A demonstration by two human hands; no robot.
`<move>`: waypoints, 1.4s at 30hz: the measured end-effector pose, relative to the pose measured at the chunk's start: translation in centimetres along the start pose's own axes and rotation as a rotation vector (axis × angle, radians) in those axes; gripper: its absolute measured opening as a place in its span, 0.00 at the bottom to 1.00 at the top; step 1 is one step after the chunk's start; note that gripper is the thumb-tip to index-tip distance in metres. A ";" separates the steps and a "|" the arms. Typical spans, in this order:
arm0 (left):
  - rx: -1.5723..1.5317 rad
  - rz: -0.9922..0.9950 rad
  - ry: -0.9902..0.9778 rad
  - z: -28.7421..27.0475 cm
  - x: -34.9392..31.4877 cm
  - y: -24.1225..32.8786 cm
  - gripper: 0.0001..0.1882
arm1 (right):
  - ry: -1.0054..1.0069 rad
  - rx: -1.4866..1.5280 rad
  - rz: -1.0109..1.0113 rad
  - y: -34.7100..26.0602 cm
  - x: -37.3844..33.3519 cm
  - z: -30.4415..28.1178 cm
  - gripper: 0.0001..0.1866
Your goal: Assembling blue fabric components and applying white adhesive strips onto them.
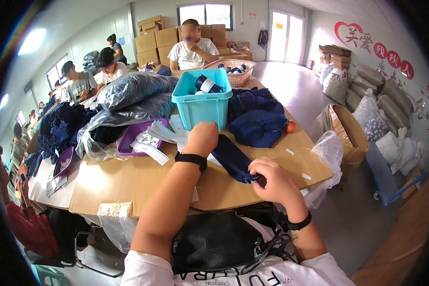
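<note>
A narrow navy knitted piece, shaped like a sock, lies slantwise on the table in front of me. My right hand pinches its near end between thumb and fingers. At its far end my left hand is curled like a fist, back toward me, so whatever its fingers hold is hidden. White paper strips fan out beside that hand. Just beyond it stands a turquoise plastic basket with rolled navy pieces in white paper bands. A pile of navy fabric lies to the right of the basket.
Purple trays with paper bits and plastic-wrapped bundles lie left on the wooden table. A pink basket stands at the back. A person sits across; others sit left. An open carton stands right of the table.
</note>
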State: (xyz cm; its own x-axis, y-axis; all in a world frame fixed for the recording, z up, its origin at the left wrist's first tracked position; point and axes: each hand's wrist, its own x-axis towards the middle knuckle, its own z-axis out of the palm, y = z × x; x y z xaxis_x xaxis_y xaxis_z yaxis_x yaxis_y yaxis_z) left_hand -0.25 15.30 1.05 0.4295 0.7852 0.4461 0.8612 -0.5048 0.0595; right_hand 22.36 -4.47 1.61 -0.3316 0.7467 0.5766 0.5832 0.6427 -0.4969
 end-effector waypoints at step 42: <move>-0.339 0.302 0.007 -8.8 -16.1 10.9 0.11 | 0.020 0.040 0.081 -1.3 -1.7 1.1 0.06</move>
State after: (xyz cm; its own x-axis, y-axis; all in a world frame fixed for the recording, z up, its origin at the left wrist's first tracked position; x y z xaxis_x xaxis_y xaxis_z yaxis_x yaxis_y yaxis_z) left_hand -0.15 -6.01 2.32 0.6446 0.5831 0.4944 0.5594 -0.8006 0.2148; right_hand 21.34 -6.37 0.52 -0.2690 0.7932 0.5463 0.5773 0.5868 -0.5677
